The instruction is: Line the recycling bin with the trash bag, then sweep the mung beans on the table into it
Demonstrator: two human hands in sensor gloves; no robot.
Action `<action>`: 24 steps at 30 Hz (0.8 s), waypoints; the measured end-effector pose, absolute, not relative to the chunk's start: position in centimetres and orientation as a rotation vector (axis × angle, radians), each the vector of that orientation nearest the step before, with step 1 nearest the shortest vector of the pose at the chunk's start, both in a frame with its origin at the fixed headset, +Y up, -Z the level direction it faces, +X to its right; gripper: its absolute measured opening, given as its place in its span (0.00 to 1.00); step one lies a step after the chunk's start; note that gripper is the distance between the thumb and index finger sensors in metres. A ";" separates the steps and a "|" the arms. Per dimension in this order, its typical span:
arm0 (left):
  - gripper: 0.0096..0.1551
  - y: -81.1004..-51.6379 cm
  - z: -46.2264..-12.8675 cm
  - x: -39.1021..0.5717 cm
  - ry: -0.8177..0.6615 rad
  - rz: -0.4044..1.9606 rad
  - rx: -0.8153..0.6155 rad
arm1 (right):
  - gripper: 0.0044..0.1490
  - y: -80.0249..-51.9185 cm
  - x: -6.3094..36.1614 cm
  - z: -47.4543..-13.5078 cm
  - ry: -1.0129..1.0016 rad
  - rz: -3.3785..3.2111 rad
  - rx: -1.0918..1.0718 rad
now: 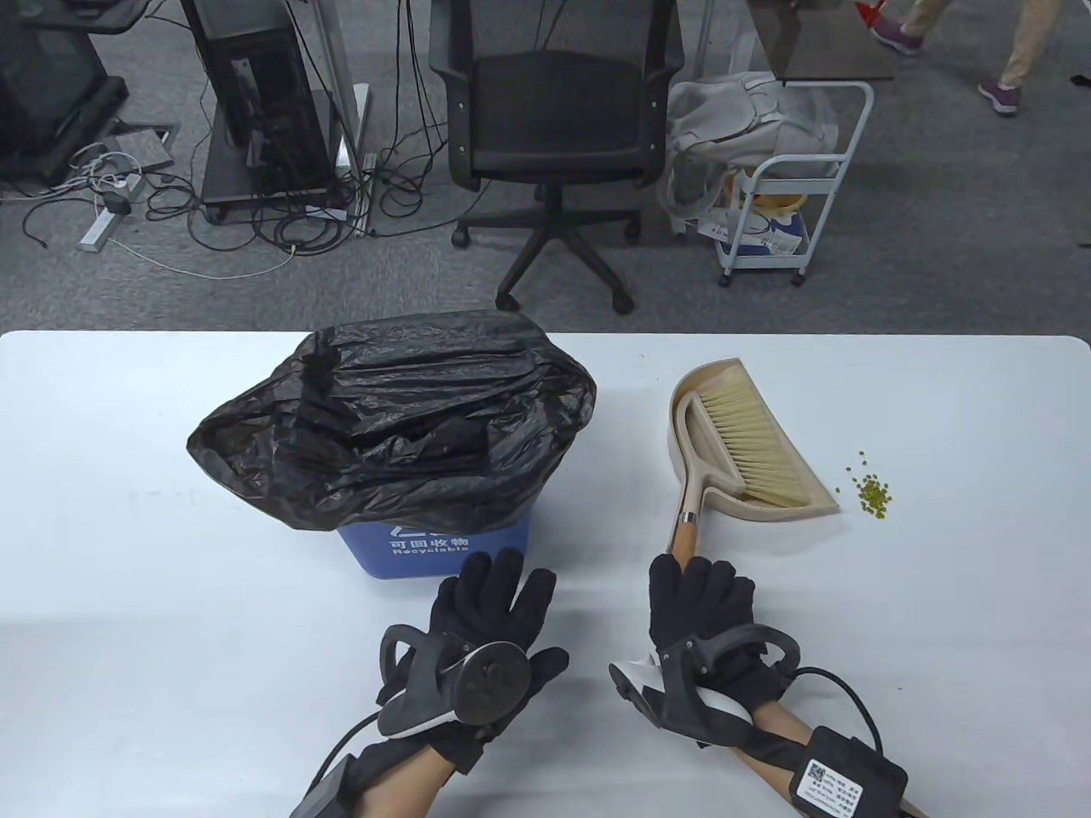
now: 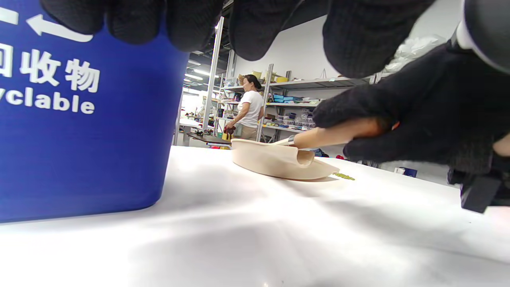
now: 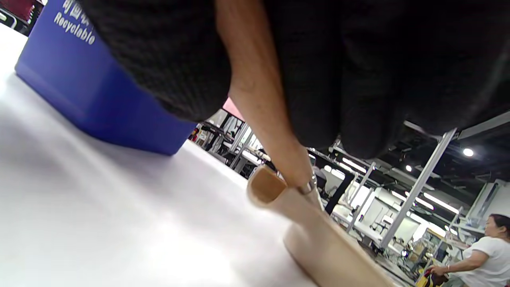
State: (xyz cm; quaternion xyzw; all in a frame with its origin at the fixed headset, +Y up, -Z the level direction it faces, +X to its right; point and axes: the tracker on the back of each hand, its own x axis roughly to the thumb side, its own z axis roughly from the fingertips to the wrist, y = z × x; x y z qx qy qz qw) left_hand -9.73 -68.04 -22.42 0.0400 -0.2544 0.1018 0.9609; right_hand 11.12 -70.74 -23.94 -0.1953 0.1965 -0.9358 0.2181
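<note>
Mung beans [image 1: 873,492] lie unswept on the counter [image 1: 128,511] beside the dustpan [image 1: 724,443]; the bin [image 1: 430,545] looks lined already. Right hand [image 1: 701,609] grips the brush handle [image 1: 684,532]; left hand [image 1: 486,609] rests flat, fingers spread.

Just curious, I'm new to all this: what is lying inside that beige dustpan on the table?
A brush with pale bristles lies in the dustpan, its wooden handle running out to the right hand, which grips it. The pan floor under the bristles is covered, so anything there cannot be seen.
</note>
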 end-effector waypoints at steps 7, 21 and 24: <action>0.49 -68.0 -22.4 -9.8 -0.511 0.206 0.082 | 0.39 -66.4 12.9 -24.6 0.645 -2.635 -0.545; 0.49 -68.1 -22.5 -10.1 -0.496 0.216 0.077 | 0.38 -60.4 20.1 -24.9 0.892 -2.739 -0.444; 0.49 -68.1 -22.5 -10.2 -0.491 0.220 0.072 | 0.38 -59.7 21.6 -24.6 0.942 -2.755 -0.414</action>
